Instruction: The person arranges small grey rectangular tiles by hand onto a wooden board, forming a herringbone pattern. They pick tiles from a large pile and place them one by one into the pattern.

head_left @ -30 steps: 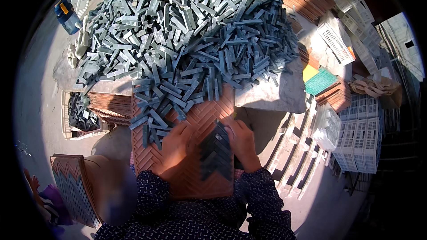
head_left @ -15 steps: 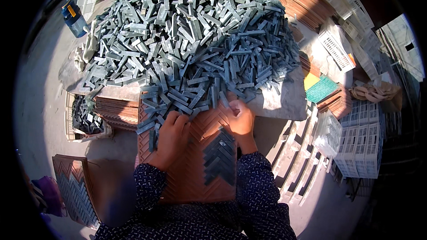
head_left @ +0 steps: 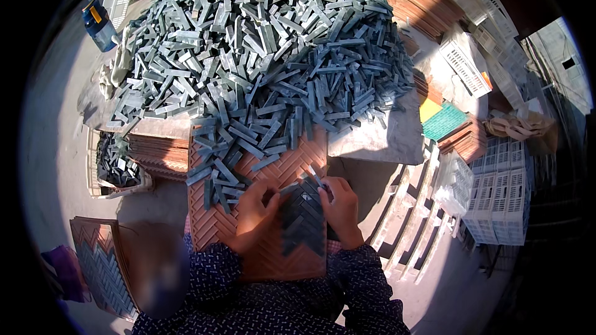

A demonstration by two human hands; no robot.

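Note:
A terracotta-coloured tray with herringbone grooves lies in front of me. Grey-green stone strips fill part of its grooves in a zigzag block on the right side. My right hand pinches a stone strip at the block's upper right edge. At the block's upper left, my left hand has thumb and fingers closed on the end of another strip. Loose strips lie over the tray's upper left part, next to my left hand.
A large heap of stone strips covers the table beyond the tray. Stacked trays and a crate of dark pieces stand left. A partly filled tray leans lower left. White crates and a slatted pallet are right.
Both hands have drawn back from the heap's edge toward me, down to the top of the laid block. A strip now shows in each hand's fingers.

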